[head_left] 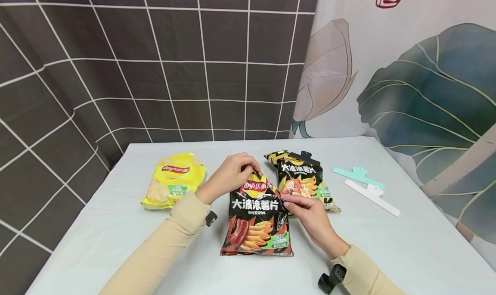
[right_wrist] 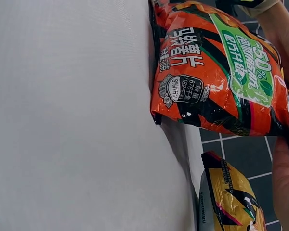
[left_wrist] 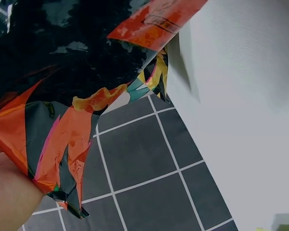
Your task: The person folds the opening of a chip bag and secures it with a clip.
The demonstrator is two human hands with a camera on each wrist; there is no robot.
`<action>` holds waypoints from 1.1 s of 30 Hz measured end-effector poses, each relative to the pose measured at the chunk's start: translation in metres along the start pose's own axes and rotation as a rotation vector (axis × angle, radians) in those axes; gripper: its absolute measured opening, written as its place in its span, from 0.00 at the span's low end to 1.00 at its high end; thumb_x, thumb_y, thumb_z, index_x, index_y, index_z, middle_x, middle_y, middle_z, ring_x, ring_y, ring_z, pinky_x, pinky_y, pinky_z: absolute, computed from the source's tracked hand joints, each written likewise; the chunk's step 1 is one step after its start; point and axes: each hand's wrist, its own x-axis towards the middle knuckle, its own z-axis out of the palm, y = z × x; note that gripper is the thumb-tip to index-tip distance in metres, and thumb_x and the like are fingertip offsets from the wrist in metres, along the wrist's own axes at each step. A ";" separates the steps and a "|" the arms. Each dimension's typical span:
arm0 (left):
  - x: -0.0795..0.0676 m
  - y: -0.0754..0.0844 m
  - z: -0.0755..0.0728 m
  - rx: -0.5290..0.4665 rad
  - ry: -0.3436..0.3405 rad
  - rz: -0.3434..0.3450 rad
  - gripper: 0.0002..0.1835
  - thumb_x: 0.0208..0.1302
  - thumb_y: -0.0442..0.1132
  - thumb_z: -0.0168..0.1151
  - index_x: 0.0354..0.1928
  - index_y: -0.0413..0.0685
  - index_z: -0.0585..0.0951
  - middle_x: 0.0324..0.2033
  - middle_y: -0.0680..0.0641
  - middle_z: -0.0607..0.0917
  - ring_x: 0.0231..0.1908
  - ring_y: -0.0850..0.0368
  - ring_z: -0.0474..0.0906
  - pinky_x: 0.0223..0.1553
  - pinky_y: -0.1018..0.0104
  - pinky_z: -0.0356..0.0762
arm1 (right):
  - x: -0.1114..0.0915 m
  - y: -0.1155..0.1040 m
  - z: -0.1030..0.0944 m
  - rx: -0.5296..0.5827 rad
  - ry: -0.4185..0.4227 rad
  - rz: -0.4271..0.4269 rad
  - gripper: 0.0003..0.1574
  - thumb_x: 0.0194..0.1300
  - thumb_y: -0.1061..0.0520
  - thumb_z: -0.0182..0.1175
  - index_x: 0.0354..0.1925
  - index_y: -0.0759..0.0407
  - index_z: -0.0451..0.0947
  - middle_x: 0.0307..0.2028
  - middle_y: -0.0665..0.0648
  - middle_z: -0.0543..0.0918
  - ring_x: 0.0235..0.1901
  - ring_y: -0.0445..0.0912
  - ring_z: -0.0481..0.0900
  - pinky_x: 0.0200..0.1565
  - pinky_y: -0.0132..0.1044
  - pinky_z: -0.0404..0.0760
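Handle the chip bag (head_left: 255,219), lower centre of the frame, gently: probably light, soft, slick, crushable inside. Pinched near the top by the left hand (head_left: 233,175), at the right edge by the right hand (head_left: 311,218); best held by edges.

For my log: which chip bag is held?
The red-black plastic bag, gripped by left hand and right hand; the yellow bag and gold-black bag lie unheld.

Right hand (right_wrist: 286,192) touching orange-black chip bag (right_wrist: 216,72); gold bag (right_wrist: 231,199) near.
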 end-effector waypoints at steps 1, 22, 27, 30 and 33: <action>0.000 0.000 0.000 -0.002 -0.002 -0.008 0.14 0.65 0.29 0.50 0.33 0.47 0.85 0.34 0.51 0.85 0.37 0.59 0.79 0.44 0.65 0.78 | 0.000 0.000 0.000 0.003 -0.001 0.002 0.19 0.58 0.65 0.64 0.49 0.67 0.81 0.41 0.44 0.87 0.48 0.35 0.80 0.49 0.29 0.80; -0.005 0.001 -0.003 0.009 -0.001 -0.013 0.11 0.63 0.30 0.58 0.47 0.42 0.83 0.45 0.45 0.85 0.44 0.55 0.81 0.47 0.61 0.79 | 0.000 0.000 0.006 0.022 0.026 -0.024 0.26 0.59 0.63 0.65 0.55 0.70 0.75 0.38 0.42 0.86 0.43 0.38 0.82 0.49 0.29 0.80; -0.006 0.002 -0.004 -0.010 0.003 -0.038 0.13 0.64 0.30 0.57 0.50 0.42 0.81 0.44 0.44 0.86 0.34 0.57 0.79 0.39 0.65 0.79 | 0.000 0.000 0.007 0.014 0.033 -0.018 0.25 0.58 0.63 0.66 0.54 0.70 0.76 0.39 0.43 0.86 0.43 0.39 0.82 0.48 0.30 0.80; -0.007 0.003 -0.003 -0.015 0.007 -0.052 0.13 0.64 0.30 0.57 0.49 0.41 0.81 0.43 0.43 0.86 0.33 0.57 0.78 0.38 0.66 0.78 | -0.001 0.000 0.007 -0.015 0.037 -0.024 0.25 0.58 0.61 0.67 0.53 0.68 0.78 0.40 0.44 0.86 0.43 0.39 0.82 0.47 0.30 0.80; -0.008 0.003 -0.002 -0.015 0.016 -0.067 0.11 0.64 0.31 0.58 0.47 0.41 0.82 0.44 0.43 0.86 0.40 0.56 0.81 0.43 0.64 0.80 | -0.002 -0.001 0.007 -0.052 0.038 -0.031 0.24 0.58 0.61 0.67 0.53 0.67 0.78 0.43 0.48 0.86 0.43 0.39 0.82 0.47 0.29 0.81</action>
